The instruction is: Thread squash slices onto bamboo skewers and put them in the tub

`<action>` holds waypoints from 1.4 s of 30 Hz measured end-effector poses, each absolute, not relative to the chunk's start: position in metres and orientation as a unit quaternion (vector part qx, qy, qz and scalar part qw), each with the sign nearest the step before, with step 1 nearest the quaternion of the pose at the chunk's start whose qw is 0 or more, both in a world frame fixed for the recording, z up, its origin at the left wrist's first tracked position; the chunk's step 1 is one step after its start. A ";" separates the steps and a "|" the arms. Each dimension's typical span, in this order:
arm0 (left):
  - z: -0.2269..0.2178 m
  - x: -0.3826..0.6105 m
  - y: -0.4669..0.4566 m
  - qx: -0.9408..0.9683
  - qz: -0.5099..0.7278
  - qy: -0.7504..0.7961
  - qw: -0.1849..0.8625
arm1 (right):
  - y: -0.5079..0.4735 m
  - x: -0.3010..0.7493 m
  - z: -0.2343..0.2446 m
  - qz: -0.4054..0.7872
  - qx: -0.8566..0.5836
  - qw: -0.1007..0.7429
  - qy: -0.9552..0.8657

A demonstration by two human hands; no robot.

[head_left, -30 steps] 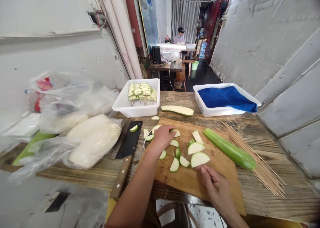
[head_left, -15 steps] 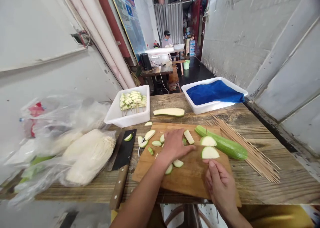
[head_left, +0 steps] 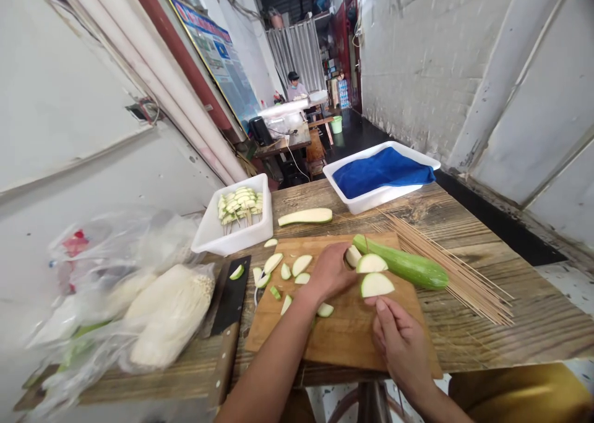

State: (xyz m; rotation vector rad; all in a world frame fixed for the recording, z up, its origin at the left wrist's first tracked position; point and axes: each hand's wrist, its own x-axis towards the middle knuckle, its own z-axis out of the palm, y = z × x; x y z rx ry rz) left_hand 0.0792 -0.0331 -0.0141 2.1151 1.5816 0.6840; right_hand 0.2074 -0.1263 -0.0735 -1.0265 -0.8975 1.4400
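Observation:
My right hand (head_left: 400, 336) is closed on a thin wooden skewer (head_left: 366, 245), whose tip shows above two half-round zucchini slices (head_left: 377, 285) threaded on it. Over the wooden cutting board (head_left: 338, 342), my left hand (head_left: 333, 268) has its fingers and thumb closed around a pale zucchini slice (head_left: 353, 256), close to the skewered ones. More cut slices (head_left: 302, 264) lie loose on the board, some partly behind my left wrist. A whole green zucchini (head_left: 408, 263) rests across the board's right side, behind the skewer.
Left of the board lies a cleaver (head_left: 227, 349) with a slice on its blade. A white bin (head_left: 232, 243) holds skewered slices; another tray (head_left: 357, 205) holds blue cloth. Bare skewers (head_left: 459, 274), a cut zucchini (head_left: 305, 216) and plastic bags (head_left: 171, 311) surround the board. Someone sits far back.
My left hand has moved right from the loose slices and closed around one beside the skewer. My right hand keeps its hold. The whole view has tilted and shifted somewhat.

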 end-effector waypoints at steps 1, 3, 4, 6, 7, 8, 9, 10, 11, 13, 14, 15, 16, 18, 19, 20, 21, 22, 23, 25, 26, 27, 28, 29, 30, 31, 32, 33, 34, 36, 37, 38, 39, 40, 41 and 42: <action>-0.015 0.080 -0.033 0.760 0.237 0.572 0.195 | -0.126 0.207 -0.073 0.609 -0.433 0.547 -0.377; -0.019 0.079 -0.031 0.757 0.225 0.591 0.166 | -0.126 0.207 -0.074 0.610 -0.430 0.550 -0.375; -0.021 0.078 -0.031 0.753 0.222 0.602 0.148 | -0.126 0.207 -0.074 0.611 -0.429 0.552 -0.372; -0.025 0.073 -0.029 0.744 0.220 0.619 0.119 | -0.126 0.207 -0.074 0.613 -0.426 0.554 -0.368; -0.026 0.071 -0.028 0.744 0.220 0.621 0.113 | -0.126 0.207 -0.074 0.615 -0.426 0.554 -0.367; -0.026 0.068 -0.028 0.744 0.224 0.618 0.116 | -0.126 0.207 -0.074 0.617 -0.425 0.552 -0.366; -0.026 0.064 -0.027 0.743 0.235 0.614 0.126 | -0.126 0.207 -0.075 0.619 -0.425 0.550 -0.366; -0.025 0.061 -0.027 0.734 0.255 0.612 0.145 | -0.126 0.207 -0.074 0.619 -0.427 0.547 -0.366; -0.023 0.057 -0.027 0.717 0.283 0.613 0.174 | -0.126 0.207 -0.074 0.618 -0.430 0.545 -0.368; -0.020 0.048 -0.028 0.662 0.346 0.606 0.272 | -0.125 0.207 -0.074 0.614 -0.437 0.540 -0.375; -0.018 0.044 -0.030 0.625 0.380 0.589 0.343 | -0.125 0.206 -0.073 0.611 -0.440 0.537 -0.380; -0.016 0.040 -0.031 0.581 0.412 0.558 0.426 | -0.125 0.206 -0.073 0.608 -0.443 0.534 -0.386; -0.014 0.036 -0.033 0.531 0.439 0.514 0.511 | -0.125 0.206 -0.072 0.606 -0.446 0.530 -0.391; -0.011 0.029 -0.036 0.422 0.482 0.412 0.648 | -0.125 0.206 -0.069 0.600 -0.454 0.521 -0.402; -0.010 0.026 -0.037 0.375 0.496 0.369 0.691 | -0.125 0.205 -0.068 0.595 -0.461 0.516 -0.409; -0.009 0.024 -0.038 0.340 0.508 0.338 0.716 | -0.125 0.205 -0.067 0.587 -0.470 0.509 -0.418; -0.009 0.021 -0.038 0.316 0.521 0.319 0.726 | -0.125 0.205 -0.066 0.576 -0.481 0.502 -0.431; -0.009 0.019 -0.038 0.301 0.537 0.310 0.725 | -0.125 0.204 -0.065 0.561 -0.492 0.494 -0.447; -0.010 0.017 -0.037 0.291 0.552 0.308 0.718 | -0.125 0.204 -0.065 0.542 -0.501 0.487 -0.467; -0.014 0.012 -0.034 0.276 0.578 0.325 0.696 | -0.126 0.201 -0.066 0.495 -0.508 0.481 -0.516; -0.017 0.010 -0.032 0.266 0.586 0.346 0.682 | -0.126 0.201 -0.067 0.467 -0.505 0.481 -0.544; -0.021 0.008 -0.031 0.255 0.591 0.372 0.668 | -0.126 0.200 -0.067 0.440 -0.499 0.482 -0.571; -0.024 0.006 -0.030 0.246 0.593 0.397 0.656 | -0.126 0.199 -0.068 0.414 -0.489 0.482 -0.598; -0.028 0.004 -0.030 0.240 0.591 0.416 0.649 | -0.126 0.199 -0.067 0.392 -0.477 0.478 -0.625; -0.031 0.002 -0.030 0.238 0.587 0.424 0.647 | -0.125 0.199 -0.066 0.375 -0.465 0.468 -0.652; -0.033 0.000 -0.031 0.243 0.582 0.422 0.651 | -0.125 0.200 -0.065 0.363 -0.452 0.454 -0.676; -0.034 -0.001 -0.032 0.254 0.573 0.411 0.662 | -0.124 0.200 -0.064 0.355 -0.443 0.437 -0.698; -0.035 -0.003 -0.034 0.268 0.561 0.398 0.675 | -0.123 0.201 -0.063 0.350 -0.436 0.420 -0.715; -0.035 -0.004 -0.036 0.283 0.548 0.387 0.685 | -0.122 0.201 -0.061 0.346 -0.433 0.406 -0.727; -0.033 -0.004 -0.038 0.314 0.532 0.377 0.690 | -0.121 0.202 -0.060 0.337 -0.434 0.390 -0.739; -0.032 -0.004 -0.039 0.328 0.533 0.377 0.683 | -0.120 0.202 -0.060 0.332 -0.435 0.387 -0.742; -0.032 -0.003 -0.039 0.339 0.541 0.380 0.669 | -0.120 0.203 -0.060 0.329 -0.436 0.386 -0.743; -0.031 -0.003 -0.038 0.345 0.553 0.385 0.654 | -0.120 0.203 -0.061 0.327 -0.436 0.385 -0.745; -0.031 -0.002 -0.038 0.347 0.565 0.388 0.640 | -0.120 0.202 -0.061 0.327 -0.438 0.385 -0.744; -0.032 -0.002 -0.036 0.345 0.575 0.389 0.632 | -0.120 0.202 -0.062 0.328 -0.441 0.386 -0.741; -0.032 -0.002 -0.035 0.339 0.581 0.389 0.629 | -0.121 0.201 -0.063 0.331 -0.444 0.388 -0.737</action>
